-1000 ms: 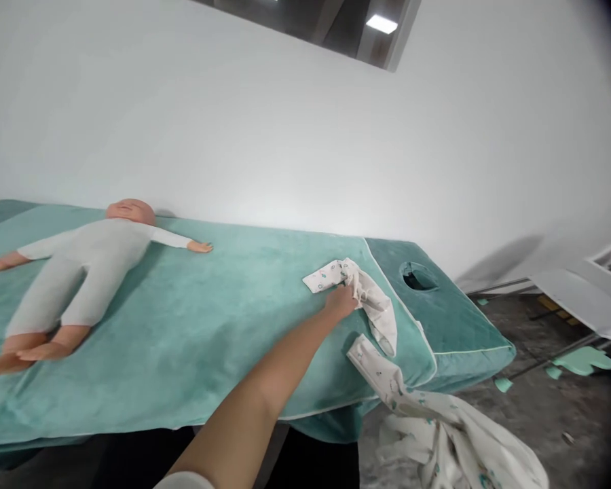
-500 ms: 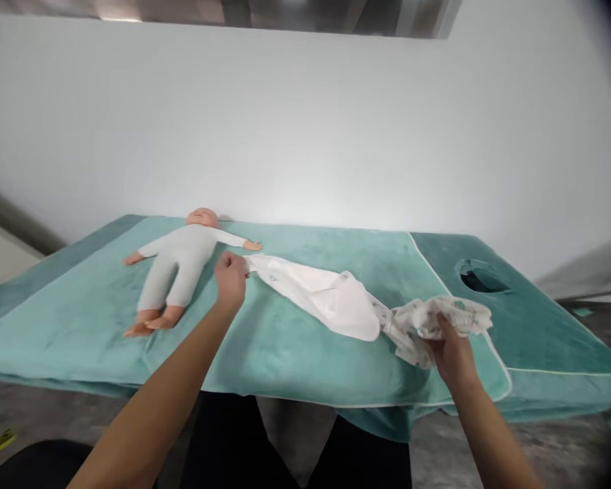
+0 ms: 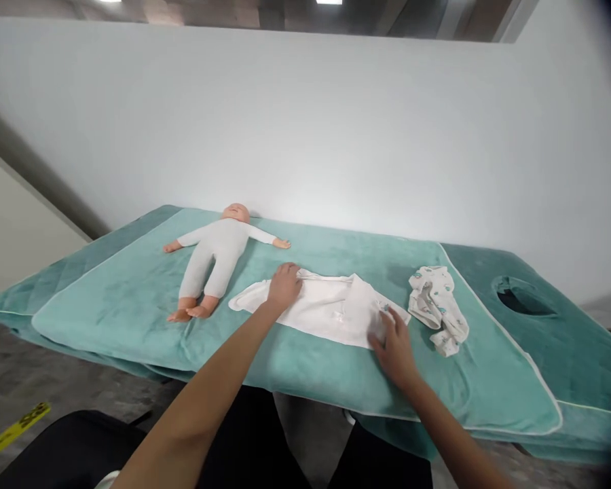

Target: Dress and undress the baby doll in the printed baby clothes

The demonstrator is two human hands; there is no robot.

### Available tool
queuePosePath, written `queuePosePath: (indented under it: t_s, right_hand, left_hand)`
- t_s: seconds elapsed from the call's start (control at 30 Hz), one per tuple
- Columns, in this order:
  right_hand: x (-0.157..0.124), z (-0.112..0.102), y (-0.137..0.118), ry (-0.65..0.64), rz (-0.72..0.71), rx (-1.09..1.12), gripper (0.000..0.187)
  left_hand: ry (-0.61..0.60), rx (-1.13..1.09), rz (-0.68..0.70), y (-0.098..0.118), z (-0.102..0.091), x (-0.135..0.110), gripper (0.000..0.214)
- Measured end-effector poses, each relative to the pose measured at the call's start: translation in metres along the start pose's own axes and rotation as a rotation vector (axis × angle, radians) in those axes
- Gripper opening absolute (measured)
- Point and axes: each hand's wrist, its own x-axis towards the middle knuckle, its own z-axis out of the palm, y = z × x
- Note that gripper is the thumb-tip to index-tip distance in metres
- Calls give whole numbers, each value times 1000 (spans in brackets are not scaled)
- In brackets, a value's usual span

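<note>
A white baby garment lies spread out sideways on the green blanket, its right end showing a small print. My left hand rests palm down on its left half, fingers laid over the cloth near the far edge. Over the right end is my right hand, fingers spread and slightly blurred, touching the fabric. A crumpled white printed baby garment lies by itself to the right of that hand. To the left, a baby doll in a pale body suit lies on its back, arms out.
Under everything is a padded bed with a green cover; a face hole opens at its right end. A white wall stands behind. Below left are a black seat and yellow floor tape.
The right hand has let go of the crumpled printed garment, which now lies at the right. The white garment has been spread wider, and both hands have come closer together on it.
</note>
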Motion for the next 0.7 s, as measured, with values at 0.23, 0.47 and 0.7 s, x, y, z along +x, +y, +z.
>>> queuePosePath:
  t_s: [0.23,0.47,0.7]
  right_hand:
    - [61,9,-37,3,-88,-139,46]
    - [159,8,-61,-300,-218,64,29]
    - [203,-77,-70,-448,-293,179,36]
  left_hand:
    - [-240,154,145,42,18,22,17]
    - [-124,323,326,118,-68,-8,26]
    - [74,654,338,156,-161,-20,32]
